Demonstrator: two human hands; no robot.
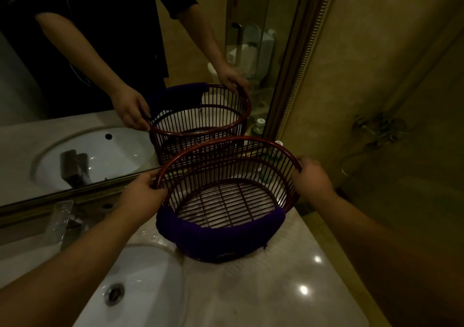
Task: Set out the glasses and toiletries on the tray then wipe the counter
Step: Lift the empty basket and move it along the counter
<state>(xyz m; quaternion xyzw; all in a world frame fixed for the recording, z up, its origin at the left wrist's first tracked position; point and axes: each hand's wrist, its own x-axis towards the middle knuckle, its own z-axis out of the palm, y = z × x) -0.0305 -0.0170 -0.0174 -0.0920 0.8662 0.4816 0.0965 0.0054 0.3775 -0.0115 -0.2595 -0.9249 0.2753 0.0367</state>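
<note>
Hands (140, 191) (312, 178) outstretched, grip on basket (226, 241) rim, opposite sides.

Black short-sleeved top (105, 20), thin pale cord (79, 74), bare forearms (82, 246)

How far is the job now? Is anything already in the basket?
Done: nothing visible; the round dark-red slatted basket with a purple cloth on its near rim is empty. In hand: the left hand and right hand grip its rim at the pale marble counter. Left: setting out all items, then wiping.
</note>
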